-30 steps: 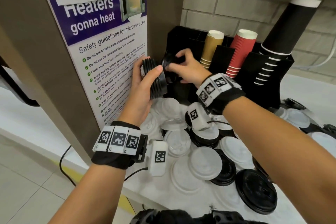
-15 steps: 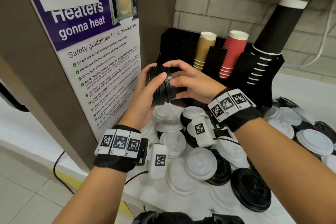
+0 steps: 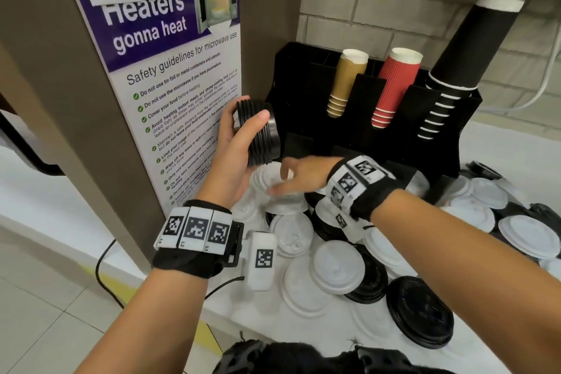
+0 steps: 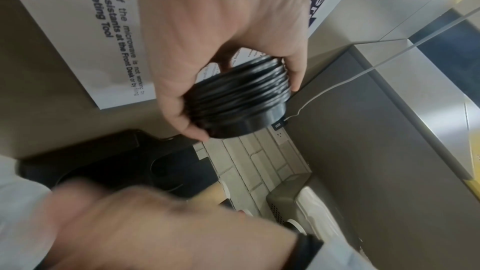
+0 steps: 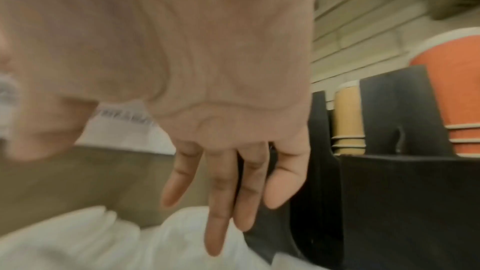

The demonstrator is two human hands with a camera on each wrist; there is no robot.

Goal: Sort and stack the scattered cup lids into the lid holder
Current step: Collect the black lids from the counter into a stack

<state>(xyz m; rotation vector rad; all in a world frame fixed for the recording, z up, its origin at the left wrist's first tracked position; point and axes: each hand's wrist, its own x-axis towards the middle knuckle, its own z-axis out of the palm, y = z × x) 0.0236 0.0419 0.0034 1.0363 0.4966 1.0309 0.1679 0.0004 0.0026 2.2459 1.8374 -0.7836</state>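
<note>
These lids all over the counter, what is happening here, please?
A person is sorting cup lids. The left hand grips a stack of black lids in front of the black holder. The right hand, fingers straight, reaches down over the white lids on the counter. Many white and black lids lie loose there.

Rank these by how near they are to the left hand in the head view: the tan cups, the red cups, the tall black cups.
From the left hand:
1. Tan cups, leftmost in the holder.
2. Red cups, in the middle.
3. Tall black cups, far right.
</note>
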